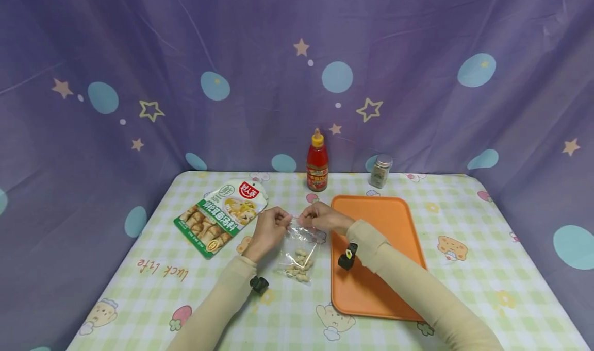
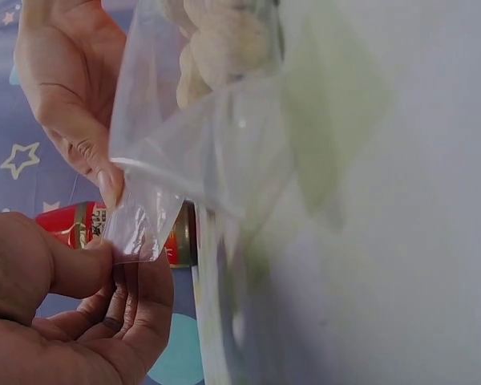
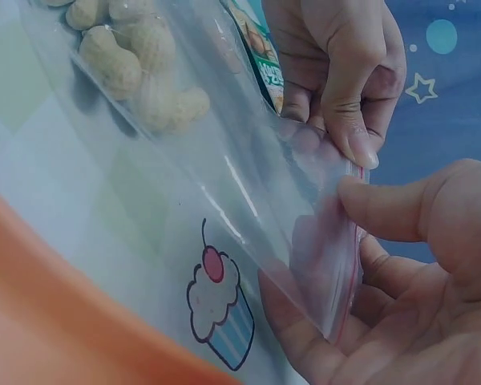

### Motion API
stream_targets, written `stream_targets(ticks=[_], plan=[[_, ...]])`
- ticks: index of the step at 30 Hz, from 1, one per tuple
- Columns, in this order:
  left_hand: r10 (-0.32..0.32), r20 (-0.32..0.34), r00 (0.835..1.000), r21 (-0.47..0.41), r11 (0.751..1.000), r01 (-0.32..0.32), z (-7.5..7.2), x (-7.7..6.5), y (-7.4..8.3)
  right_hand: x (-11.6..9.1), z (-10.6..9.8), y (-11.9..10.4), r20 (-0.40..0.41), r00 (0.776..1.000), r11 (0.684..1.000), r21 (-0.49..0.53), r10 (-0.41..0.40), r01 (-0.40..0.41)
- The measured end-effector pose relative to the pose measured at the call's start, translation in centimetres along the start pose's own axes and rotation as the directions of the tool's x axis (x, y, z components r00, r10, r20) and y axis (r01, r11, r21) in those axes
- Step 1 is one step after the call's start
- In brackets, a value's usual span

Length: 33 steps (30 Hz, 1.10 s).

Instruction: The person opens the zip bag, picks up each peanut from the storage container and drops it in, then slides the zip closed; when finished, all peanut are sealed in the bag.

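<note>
A clear zip bag [image 1: 295, 245] with several unshelled peanuts [image 1: 301, 265] in its lower part hangs from both hands, its bottom towards the person. My left hand [image 1: 268, 231] pinches the bag's upper edge at the left corner between thumb and fingers. Close beside it, my right hand [image 1: 327, 218] pinches the same edge on the right. A red line along the zip strip [image 3: 355, 257] shows in the right wrist view, with the right thumb [image 3: 385, 207] lying against it. In the left wrist view, the left thumb [image 2: 76, 269] presses on a corner of the film.
An orange tray [image 1: 378, 299] lies under the right forearm. To the left is a mushroom soup seasoning packet [image 1: 220, 217]. A red sauce bottle [image 1: 317, 163] with a yellow cap and a small spice jar [image 1: 381, 171] stand at the back of the checked tablecloth [image 1: 153, 299].
</note>
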<state>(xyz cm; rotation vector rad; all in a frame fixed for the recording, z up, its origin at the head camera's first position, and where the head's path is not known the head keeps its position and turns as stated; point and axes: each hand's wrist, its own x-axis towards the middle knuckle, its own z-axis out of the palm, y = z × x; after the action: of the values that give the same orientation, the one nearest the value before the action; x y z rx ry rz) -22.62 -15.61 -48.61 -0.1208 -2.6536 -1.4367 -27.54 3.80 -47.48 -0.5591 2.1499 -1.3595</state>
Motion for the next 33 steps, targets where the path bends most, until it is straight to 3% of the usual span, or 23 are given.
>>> stream_targets(ticks=[8,14,33], plan=[[-0.016,-0.010,1.000,-0.013,1.000,0.016,-0.2,-0.2,-0.4,-0.3,-0.1,0.2,0.001,1.000,0.999,-0.022,0.028,-0.028],[-0.063,-0.003,0.998,-0.016,0.998,0.063,-0.5,-0.3,-0.5,-0.5,-0.3,0.5,0.004,1.000,0.999,-0.049,0.024,-0.024],[-0.105,0.007,0.994,0.032,0.994,0.105,-1.4,-0.6,-1.1,-2.0,-1.6,0.8,0.017,0.997,0.997,0.026,0.070,-0.070]])
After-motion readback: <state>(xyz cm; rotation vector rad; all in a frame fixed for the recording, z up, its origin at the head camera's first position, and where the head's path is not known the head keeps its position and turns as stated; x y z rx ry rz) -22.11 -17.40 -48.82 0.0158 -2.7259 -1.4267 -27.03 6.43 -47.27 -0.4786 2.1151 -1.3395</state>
